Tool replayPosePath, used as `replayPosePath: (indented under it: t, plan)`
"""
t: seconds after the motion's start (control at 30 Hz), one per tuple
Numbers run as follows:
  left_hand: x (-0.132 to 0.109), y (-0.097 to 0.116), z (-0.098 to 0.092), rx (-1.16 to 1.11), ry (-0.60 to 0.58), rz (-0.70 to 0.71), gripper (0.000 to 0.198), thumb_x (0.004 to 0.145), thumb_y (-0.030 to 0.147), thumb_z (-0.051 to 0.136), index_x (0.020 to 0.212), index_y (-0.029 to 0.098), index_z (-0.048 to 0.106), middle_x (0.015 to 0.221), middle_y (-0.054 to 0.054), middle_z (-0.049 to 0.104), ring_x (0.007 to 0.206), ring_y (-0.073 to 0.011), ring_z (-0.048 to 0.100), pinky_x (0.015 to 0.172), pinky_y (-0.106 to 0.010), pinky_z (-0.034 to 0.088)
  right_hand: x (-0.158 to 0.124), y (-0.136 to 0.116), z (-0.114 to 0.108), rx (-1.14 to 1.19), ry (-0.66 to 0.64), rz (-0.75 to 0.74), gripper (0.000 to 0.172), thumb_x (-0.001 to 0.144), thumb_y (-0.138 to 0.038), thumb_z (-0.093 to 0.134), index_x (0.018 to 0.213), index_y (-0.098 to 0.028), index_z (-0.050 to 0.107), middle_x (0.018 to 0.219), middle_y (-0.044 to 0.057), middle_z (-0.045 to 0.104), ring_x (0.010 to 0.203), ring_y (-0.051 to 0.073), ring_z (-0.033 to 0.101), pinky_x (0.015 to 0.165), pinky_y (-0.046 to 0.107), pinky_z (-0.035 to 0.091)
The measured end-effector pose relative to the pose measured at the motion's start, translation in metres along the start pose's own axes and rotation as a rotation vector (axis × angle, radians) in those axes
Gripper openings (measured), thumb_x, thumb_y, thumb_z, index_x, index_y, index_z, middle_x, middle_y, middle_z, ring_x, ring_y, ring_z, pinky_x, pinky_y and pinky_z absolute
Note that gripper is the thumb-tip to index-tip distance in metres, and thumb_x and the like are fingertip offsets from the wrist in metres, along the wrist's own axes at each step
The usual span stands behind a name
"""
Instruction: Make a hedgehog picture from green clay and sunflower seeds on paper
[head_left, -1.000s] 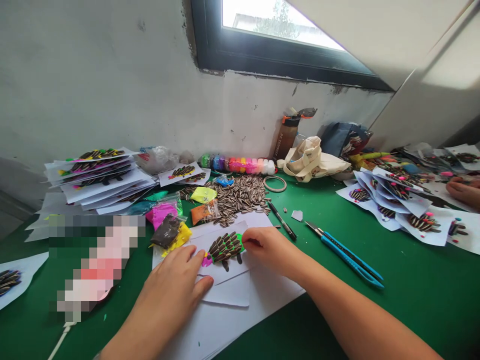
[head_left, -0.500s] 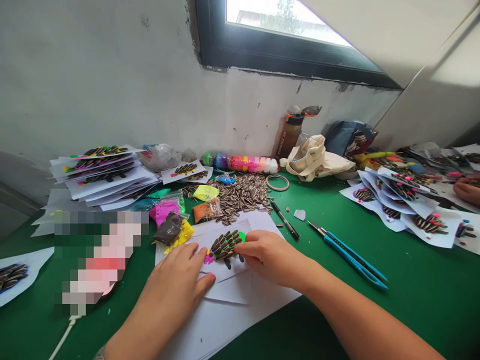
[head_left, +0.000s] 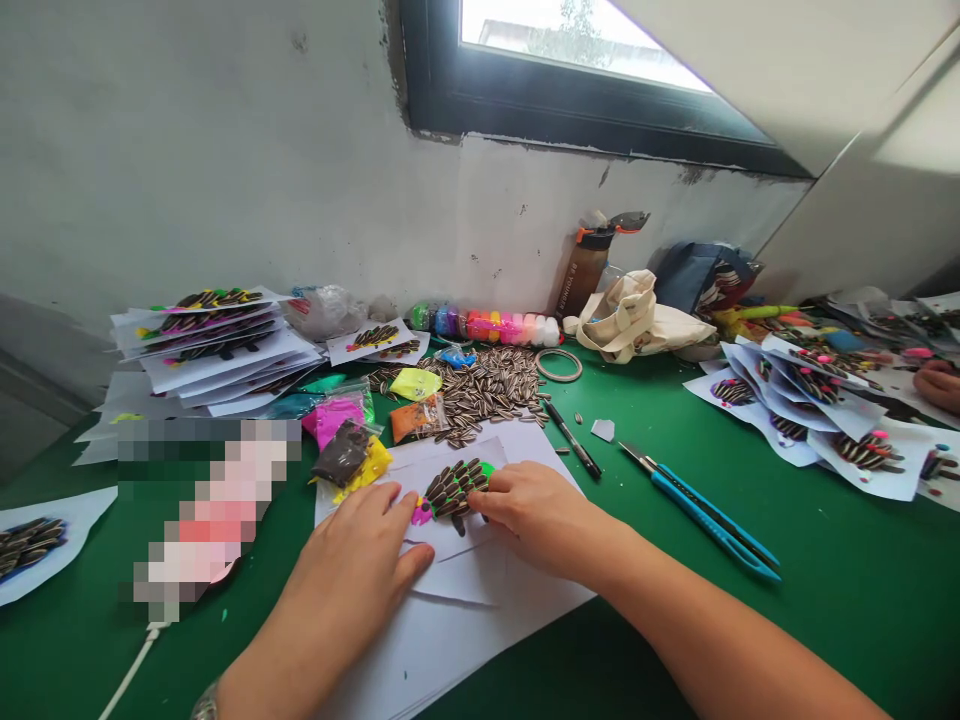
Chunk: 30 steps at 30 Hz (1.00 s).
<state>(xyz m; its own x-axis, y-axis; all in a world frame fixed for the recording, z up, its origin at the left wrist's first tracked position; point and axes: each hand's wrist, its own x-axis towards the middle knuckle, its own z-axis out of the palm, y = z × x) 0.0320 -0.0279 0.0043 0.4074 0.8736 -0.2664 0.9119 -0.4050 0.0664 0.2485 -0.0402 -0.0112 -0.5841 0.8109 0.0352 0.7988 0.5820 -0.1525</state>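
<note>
On a sheet of white paper (head_left: 480, 575) lies a small picture of an animal, with sunflower seeds (head_left: 454, 488) set in overlapping rows on green clay (head_left: 487, 468) and a pink clay head (head_left: 422, 512) at its left. My left hand (head_left: 367, 550) rests on the paper, fingers spread, its index finger beside the pink head. My right hand (head_left: 536, 510) is closed, its fingertips pressed together against the right part of the seed rows. Whatever they may pinch is hidden. Dark legs show under the body.
Behind the paper lie a seed pile (head_left: 491, 385) and clay bags (head_left: 416, 418). A pen (head_left: 574, 440) and blue tweezers (head_left: 712, 520) are to the right. Stacked seed pictures (head_left: 217, 350) stand left, more pictures (head_left: 802, 400) right. Another person's hand (head_left: 937, 385) shows at the right edge.
The view has shifted slightly, so everything appears a little further right. Both hands keep nearly the same place on the picture; the right fingertips still touch the seeds.
</note>
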Motion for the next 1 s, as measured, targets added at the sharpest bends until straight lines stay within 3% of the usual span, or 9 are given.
replayPosePath:
  t: [0.23,0.4,0.5,0.57,0.73,1.0]
  plan:
    - [0.000,0.003,-0.003,0.013,-0.014,0.001,0.046,0.087,0.036,0.051,0.129,0.018,0.058,0.137,-0.011,0.054,0.128,-0.0292,0.046,0.103,-0.044,0.041,-0.001,0.001,0.000,0.096,0.107,0.095,0.025,0.087,-0.011,0.049,0.098,-0.021,0.069,0.072,0.002,0.062,0.066,0.013,0.051,0.058,0.026,0.028]
    - [0.001,0.003,-0.004,0.029,-0.037,-0.012,0.050,0.088,0.037,0.050,0.133,0.018,0.055,0.142,-0.012,0.050,0.132,-0.0294,0.042,0.106,-0.044,0.038,-0.003,0.010,-0.002,0.175,0.112,0.142,0.024,0.086,-0.012,0.050,0.091,-0.023,0.070,0.073,0.001,0.063,0.066,0.013,0.053,0.058,0.024,0.032]
    - [0.001,0.002,-0.002,0.030,-0.036,-0.006,0.050,0.088,0.038,0.048,0.133,0.017,0.055,0.142,-0.012,0.050,0.132,-0.0295,0.042,0.106,-0.044,0.038,-0.012,0.030,-0.012,0.179,0.199,0.270,0.030,0.090,-0.012,0.043,0.103,-0.021,0.067,0.088,0.004,0.065,0.074,0.014,0.056,0.063,0.022,0.036]
    - [0.001,0.001,-0.001,0.024,-0.026,-0.003,0.050,0.088,0.038,0.048,0.133,0.018,0.055,0.141,-0.012,0.050,0.131,-0.0294,0.043,0.106,-0.044,0.038,-0.020,0.047,-0.019,0.170,0.271,0.423,0.025,0.089,-0.014,0.045,0.096,-0.020,0.068,0.089,0.004,0.065,0.076,0.014,0.056,0.065,0.022,0.036]
    - [0.001,0.000,0.001,0.009,-0.001,-0.007,0.050,0.086,0.038,0.048,0.131,0.018,0.057,0.139,-0.012,0.052,0.130,-0.0303,0.044,0.104,-0.045,0.040,-0.036,0.077,-0.025,0.054,0.076,0.592,0.025,0.084,-0.012,0.046,0.068,-0.019,0.063,0.068,0.002,0.061,0.062,0.013,0.050,0.055,0.024,0.028]
    - [0.000,0.000,0.000,-0.016,0.017,0.009,0.047,0.086,0.037,0.047,0.127,0.018,0.060,0.136,-0.013,0.054,0.127,-0.0311,0.047,0.101,-0.046,0.042,-0.033,0.083,-0.011,-0.013,0.037,0.579,0.020,0.083,-0.012,0.052,0.070,-0.020,0.065,0.078,0.004,0.062,0.069,0.016,0.054,0.056,0.025,0.027]
